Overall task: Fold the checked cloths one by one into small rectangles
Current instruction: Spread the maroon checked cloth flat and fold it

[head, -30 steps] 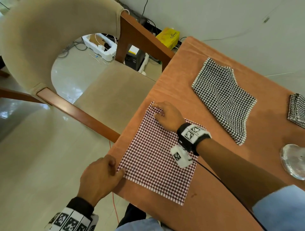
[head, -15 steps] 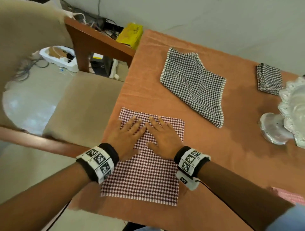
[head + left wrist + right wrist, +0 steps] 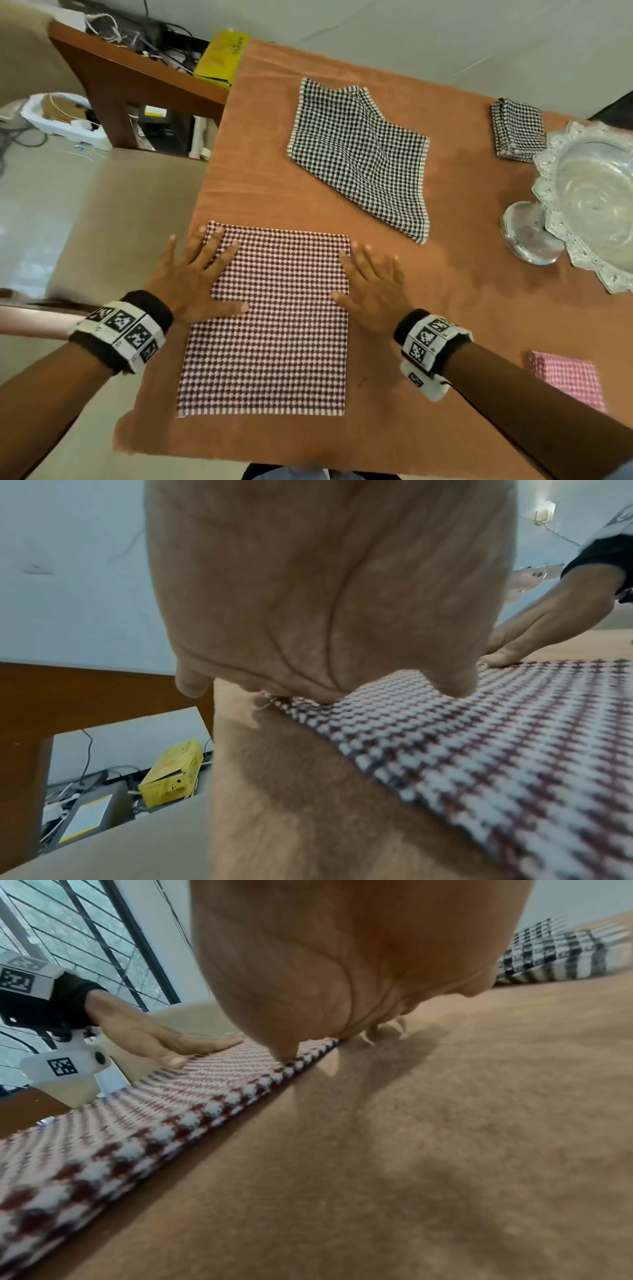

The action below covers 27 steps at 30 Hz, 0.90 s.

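Fig.: L hand (image 3: 191,274) and R hand (image 3: 373,284) are lying flat, fingers straight and spread, gripping nothing. Each is pressing palm-down on the far corners of the dark-red checked cloth (image 3: 274,329). The L palm is straddling the cloth's 9 o'clock edge near the far corner. The R thumb and index side are resting on the 3 o'clock edge, the other fingers on the bare tablecloth (image 3: 428,394). In the wrist views the palms are filling the frame, so contact under them probably is full but can't be confirmed.

Progress (judged): the red cloth is lying open and square at 6 o'clock of the table, apparently smoothed, no fold made yet. A black-and-white checked cloth (image 3: 363,157) is lying at 12 o'clock, spread loosely with one corner turned in, not yet folded. Two small folded pieces are already sitting aside: a black-and-white one (image 3: 517,128) at 2 o'clock and a pink checked one (image 3: 565,377) at 4 o'clock. So approx. half the cloths seem done; two remain.

Surroundings: a glass pedestal bowl (image 3: 592,205) is standing at 3 o'clock, near the R hand's side but clear of the cloth. A padded chair (image 3: 120,212) is sitting at 9 o'clock against the table edge. A yellow box (image 3: 222,56) and cables are lying on the floor at 11 o'clock. Nothing is lying on the red cloth to block the fold.
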{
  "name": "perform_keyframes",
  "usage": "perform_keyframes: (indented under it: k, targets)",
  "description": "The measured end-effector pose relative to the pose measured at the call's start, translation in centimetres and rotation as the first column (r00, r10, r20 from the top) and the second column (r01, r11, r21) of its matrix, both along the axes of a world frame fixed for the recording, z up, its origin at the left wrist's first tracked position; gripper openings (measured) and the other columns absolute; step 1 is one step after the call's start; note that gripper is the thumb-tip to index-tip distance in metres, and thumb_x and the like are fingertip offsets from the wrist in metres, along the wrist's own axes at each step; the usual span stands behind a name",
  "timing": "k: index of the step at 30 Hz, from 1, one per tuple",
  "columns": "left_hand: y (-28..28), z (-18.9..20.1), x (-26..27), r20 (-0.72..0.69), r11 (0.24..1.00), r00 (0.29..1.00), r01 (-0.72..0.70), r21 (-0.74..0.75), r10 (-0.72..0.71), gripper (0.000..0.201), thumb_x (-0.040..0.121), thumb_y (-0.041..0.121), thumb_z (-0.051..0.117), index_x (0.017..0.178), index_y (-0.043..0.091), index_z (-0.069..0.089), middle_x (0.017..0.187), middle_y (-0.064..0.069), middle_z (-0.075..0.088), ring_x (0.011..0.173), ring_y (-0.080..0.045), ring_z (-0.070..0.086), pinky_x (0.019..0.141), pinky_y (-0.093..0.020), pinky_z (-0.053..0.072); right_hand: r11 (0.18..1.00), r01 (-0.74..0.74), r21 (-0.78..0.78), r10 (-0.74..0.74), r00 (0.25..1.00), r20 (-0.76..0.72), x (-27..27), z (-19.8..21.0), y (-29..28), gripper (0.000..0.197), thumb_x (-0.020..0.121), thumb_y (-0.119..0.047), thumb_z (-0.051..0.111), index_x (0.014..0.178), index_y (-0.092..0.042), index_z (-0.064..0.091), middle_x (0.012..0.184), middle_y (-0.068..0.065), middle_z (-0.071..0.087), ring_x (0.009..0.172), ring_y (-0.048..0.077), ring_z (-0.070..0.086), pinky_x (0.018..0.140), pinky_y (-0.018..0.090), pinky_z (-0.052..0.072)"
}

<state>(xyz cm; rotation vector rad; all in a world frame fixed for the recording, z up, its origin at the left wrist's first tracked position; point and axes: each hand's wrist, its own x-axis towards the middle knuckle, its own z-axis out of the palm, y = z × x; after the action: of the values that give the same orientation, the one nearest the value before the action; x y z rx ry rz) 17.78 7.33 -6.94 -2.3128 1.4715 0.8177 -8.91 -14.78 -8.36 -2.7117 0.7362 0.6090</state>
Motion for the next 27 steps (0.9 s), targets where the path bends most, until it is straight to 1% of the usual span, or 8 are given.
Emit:
perform_keyframes:
  k: [3, 6, 8, 10, 12, 17, 21, 27]
  targets:
    - [-0.1, 0.5, -1.9, 0.071, 0.996, 0.996, -0.044, -0.081, 0.049, 0.109, 0.061, 0.094, -0.005, 0.148, 0.032, -0.023, 0.16, -0.005, -0.027, 0.147, -0.026, -0.027, 0.106, -0.058, -0.026, 0.998, -0.049, 0.035, 0.045, 0.99, 0.13, 1.2, 0.8, 2.0, 0.077, 0.095, -0.069, 0.016, 0.158, -0.029, -0.005, 0.162, -0.007, -0.02, 0.149, 0.017, -0.018, 0.116, 0.053, -0.017]
    - [1.4, 0.7, -4.2, 0.132, 0.977, 0.99, -0.012, -0.215, 0.041, 0.099, 0.077, 0.088, 0.001, 0.155, 0.027, 0.002, 0.165, -0.01, -0.003, 0.151, -0.033, -0.006, 0.108, -0.058, -0.023, 0.984, -0.178, 0.024, 0.169, 0.963, 0.211, 2.8, 2.2, 6.0, 0.075, 0.098, -0.066, 0.019, 0.158, -0.025, 0.001, 0.165, -0.004, -0.012, 0.152, 0.018, -0.014, 0.117, 0.054, -0.016]
    - [2.8, 0.7, -6.2, 0.139, 0.967, 0.989, 0.078, -0.242, -0.046, 0.09, 0.088, 0.08, 0.008, 0.155, 0.022, 0.022, 0.163, -0.012, 0.015, 0.151, -0.034, 0.011, 0.115, -0.06, -0.006, 0.965, -0.262, 0.021, 0.252, 0.943, 0.216, 3.0, 2.8, 8.6, 0.075, 0.099, -0.065, 0.019, 0.158, -0.022, 0.003, 0.166, -0.003, -0.008, 0.152, 0.018, -0.012, 0.118, 0.055, -0.014]
    - [4.5, 0.3, -9.0, 0.121, 0.963, 0.984, 0.153, -0.223, -0.128, 0.079, 0.094, 0.068, 0.017, 0.152, 0.017, 0.032, 0.16, -0.012, 0.025, 0.149, -0.032, 0.02, 0.116, -0.06, 0.014, 0.939, -0.339, 0.05, 0.325, 0.928, 0.181, 2.5, 2.4, 11.0, 0.075, 0.099, -0.064, 0.017, 0.158, -0.02, 0.004, 0.166, -0.002, -0.005, 0.152, 0.019, -0.009, 0.119, 0.057, -0.009]
    - [6.6, -0.6, -11.9, 0.052, 0.971, 0.993, 0.119, -0.21, -0.11, 0.074, 0.097, 0.059, 0.021, 0.149, 0.011, 0.038, 0.158, -0.012, 0.031, 0.147, -0.031, 0.025, 0.112, -0.063, 0.027, 0.926, -0.367, 0.087, 0.352, 0.923, 0.155, 1.2, 1.1, 13.0, 0.075, 0.099, -0.064, 0.018, 0.158, -0.02, 0.005, 0.166, -0.002, -0.003, 0.153, 0.018, -0.008, 0.119, 0.059, -0.004]
    - [10.5, -1.4, -13.1, 0.042, 0.984, 0.998, 0.057, -0.169, -0.051, 0.068, 0.099, 0.057, 0.018, 0.151, 0.017, 0.035, 0.159, -0.016, 0.029, 0.145, -0.038, 0.031, 0.107, -0.067, 0.03, 0.898, -0.435, 0.067, 0.424, 0.895, 0.138, -2.8, -1.0, 14.2, 0.071, 0.098, -0.065, 0.022, 0.158, -0.027, 0.011, 0.167, 0.001, 0.003, 0.153, 0.024, 0.001, 0.117, 0.062, -0.002]
    - [12.5, -1.9, -12.2, 0.042, 0.985, 0.999, -0.014, -0.172, 0.021, 0.074, 0.096, 0.065, 0.015, 0.155, 0.022, 0.027, 0.163, -0.015, 0.017, 0.149, -0.035, 0.02, 0.112, -0.068, 0.021, 0.935, -0.347, 0.071, 0.334, 0.932, 0.142, -6.3, -0.9, 12.1, 0.067, 0.099, -0.066, 0.023, 0.157, -0.036, 0.014, 0.166, 0.002, 0.009, 0.153, 0.025, 0.008, 0.117, 0.062, 0.006]
    - [13.9, -1.8, -12.4, 0.019, 0.97, 0.995, -0.093, -0.226, 0.1, 0.077, 0.095, 0.067, 0.017, 0.157, 0.023, 0.018, 0.165, -0.013, 0.01, 0.151, -0.036, 0.01, 0.111, -0.069, 0.022, 0.965, -0.237, 0.117, 0.228, 0.97, 0.084, -10.9, -0.5, 10.8, 0.068, 0.099, -0.067, 0.021, 0.158, -0.034, 0.011, 0.166, 0.002, 0.007, 0.153, 0.027, 0.007, 0.116, 0.062, 0.013]
